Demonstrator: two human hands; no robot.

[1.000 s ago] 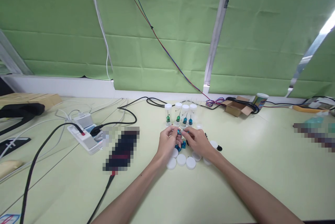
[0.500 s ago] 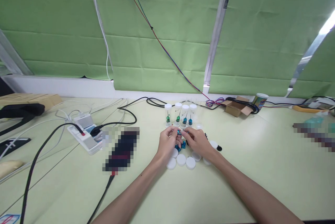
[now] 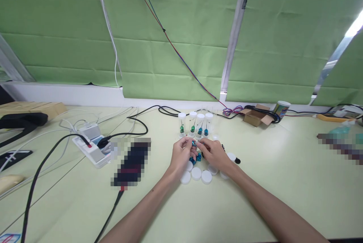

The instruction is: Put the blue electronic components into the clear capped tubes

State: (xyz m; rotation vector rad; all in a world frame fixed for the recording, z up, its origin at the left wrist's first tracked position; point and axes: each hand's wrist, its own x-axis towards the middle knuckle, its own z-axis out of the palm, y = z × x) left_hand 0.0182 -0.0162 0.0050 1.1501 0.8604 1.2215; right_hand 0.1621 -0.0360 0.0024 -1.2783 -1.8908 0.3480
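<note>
My left hand [image 3: 180, 151] is closed on a small shiny blue part [image 3: 194, 143], held between thumb and fingers; its exact kind is too small to tell. Fingertips of my right hand [image 3: 212, 152] pinch together at the right side of this part. Below the hands lie loose blue pieces [image 3: 199, 157], partly covered by my fingers. Just beyond stand several clear tubes [image 3: 182, 122] with white tops, green or blue pieces and thin dark stems inside. Round white caps [image 3: 196, 173] lie flat nearer to me, some partly hidden by my right wrist.
A small black object [image 3: 237, 161] lies right of my right wrist. To the left are a blurred-out dark device [image 3: 132, 163] with a cable and a white power strip [image 3: 92, 148]. An open cardboard box [image 3: 253, 118] and a can [image 3: 281, 109] stand by the wall.
</note>
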